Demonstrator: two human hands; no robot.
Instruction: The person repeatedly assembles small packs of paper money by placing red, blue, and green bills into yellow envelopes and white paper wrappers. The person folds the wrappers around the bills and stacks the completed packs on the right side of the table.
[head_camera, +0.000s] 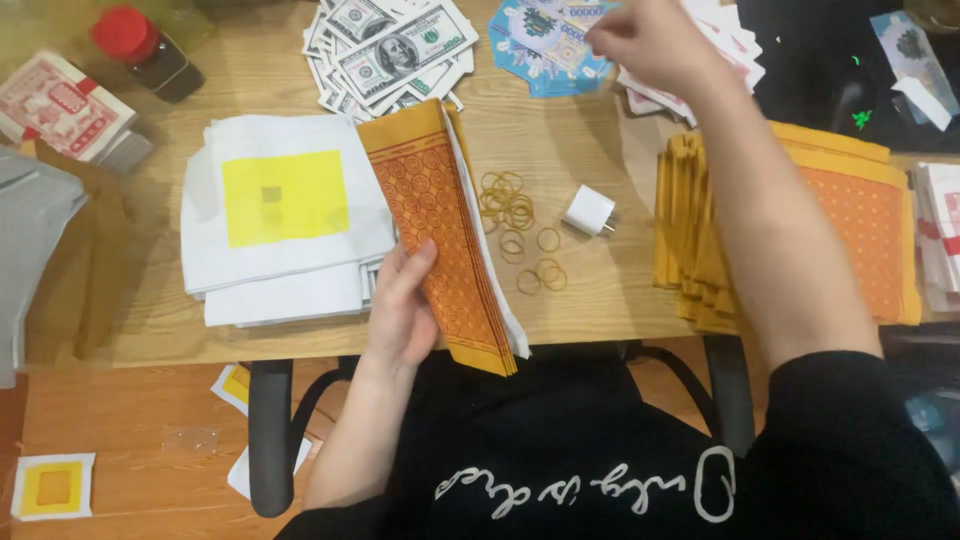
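My left hand (405, 305) grips a thick bundle of orange patterned paper sheets (440, 225), with white sheets tucked at its right side, held on edge over the table's front. My right hand (640, 35) reaches to the far side of the table with fingers pinched, over a pile of blue and white printed notes (545, 45); I cannot tell what it holds. Several loose rubber bands (515, 225) lie just right of the bundle.
A stack of white sheets with a yellow square (285, 200) lies at left. Paper banknotes (390, 50) are heaped at the back. A large orange sheet stack (850, 230) sits at right, a white plug adapter (588, 210) mid-table, a red-capped bottle (145, 50) far left.
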